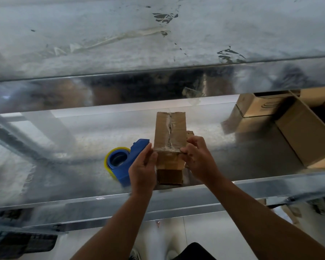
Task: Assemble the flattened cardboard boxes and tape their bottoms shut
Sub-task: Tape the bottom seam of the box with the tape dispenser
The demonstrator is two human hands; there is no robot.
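Both hands close on the near end of a small cardboard box (pixel 163 132). The left hand (pixel 142 166) lies flat against the box's left side with its fingers straight, pressing rather than gripping. The right hand (pixel 197 158) has its fingers curled and pinches the near right corner. That hold looks meant to steady the box from both sides while the end of the tape (pixel 174 124) is rubbed down over the edge.

The box stands on the metal shelf (pixel 64 147), close to its front edge and about midway along it. Its closed flaps face up, which keeps the seam within reach. Clear tape runs along that seam from the far end to the near one and looks wrinkled.

A blue tape dispenser (pixel 128 160) with a yellowish roll lies just left of the box, near the front edge and beside the left hand, likely so it stays within reach. Bigger cardboard boxes (pixel 298 132) are stacked toward the shelf's right edge, well apart from the work.

By the look of it, this bottom is nearly sealed and only the tape end needs smoothing.
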